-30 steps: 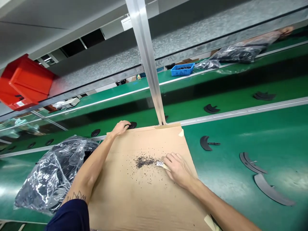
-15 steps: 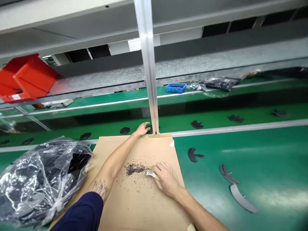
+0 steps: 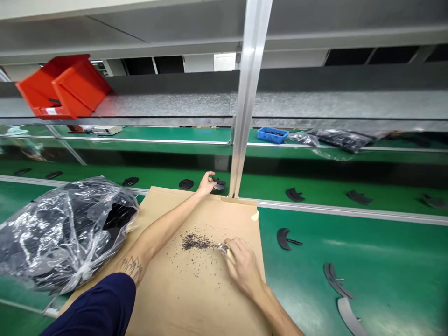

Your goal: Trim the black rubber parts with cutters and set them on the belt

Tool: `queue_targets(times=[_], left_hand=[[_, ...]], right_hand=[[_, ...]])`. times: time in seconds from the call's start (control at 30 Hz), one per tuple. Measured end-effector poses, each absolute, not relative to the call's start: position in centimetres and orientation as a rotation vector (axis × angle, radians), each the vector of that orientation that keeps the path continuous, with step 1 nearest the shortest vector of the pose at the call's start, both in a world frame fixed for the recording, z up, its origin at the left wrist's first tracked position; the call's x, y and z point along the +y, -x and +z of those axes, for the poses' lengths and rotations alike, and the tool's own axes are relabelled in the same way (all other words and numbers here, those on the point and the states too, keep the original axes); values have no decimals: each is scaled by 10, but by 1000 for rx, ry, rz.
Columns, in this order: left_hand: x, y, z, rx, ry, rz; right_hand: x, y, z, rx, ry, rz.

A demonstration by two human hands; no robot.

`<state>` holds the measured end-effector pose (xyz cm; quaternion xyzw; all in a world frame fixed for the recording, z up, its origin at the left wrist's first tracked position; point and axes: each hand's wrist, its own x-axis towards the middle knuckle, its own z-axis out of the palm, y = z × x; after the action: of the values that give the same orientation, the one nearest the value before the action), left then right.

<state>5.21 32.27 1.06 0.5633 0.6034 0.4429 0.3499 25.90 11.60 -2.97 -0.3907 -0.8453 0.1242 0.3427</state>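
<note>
Stretched forward past the cardboard's far edge, my left hand [image 3: 206,184] has its thumb and fingers closed at the edge of a dark curved plastic part [image 3: 219,185], which lies by the metal post. My right hand [image 3: 242,262] is wrapped round a small tool [image 3: 224,248] with a pale handle and a shiny tip; its exact kind is unclear. That tip points left at a scatter of tiny black shavings [image 3: 196,241] on the brown cardboard sheet [image 3: 210,298]. Another dark part [image 3: 186,184] lies left of my left hand on the green belt.
A clear plastic bag [image 3: 70,233] of dark parts stands left of the cardboard. Several curved parts, including a dark one with a stem [image 3: 285,239], lie on the green bench at right. An upright metal post [image 3: 245,102], an orange bin [image 3: 77,88] and a blue tray [image 3: 272,135] stand beyond.
My left hand has gone from reaching with fingers spread to closing on the dark curved part. My right hand keeps the tool near the shavings. The camera view has tilted and shifted.
</note>
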Motion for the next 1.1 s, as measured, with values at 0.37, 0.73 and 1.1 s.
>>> queue_targets(times=[0.37, 0.73, 1.1], left_hand=[[104, -30, -13, 1062, -2101, 1215], [103, 121, 69, 2412, -1953, -257], [125, 194, 70, 2761, -1564, -483]], right_hand=[[129, -241, -23, -1496, 1029, 1531], [124, -234, -9, -1452, 1216, 1457], [124, -232, -17, -1378, 1219, 1428]])
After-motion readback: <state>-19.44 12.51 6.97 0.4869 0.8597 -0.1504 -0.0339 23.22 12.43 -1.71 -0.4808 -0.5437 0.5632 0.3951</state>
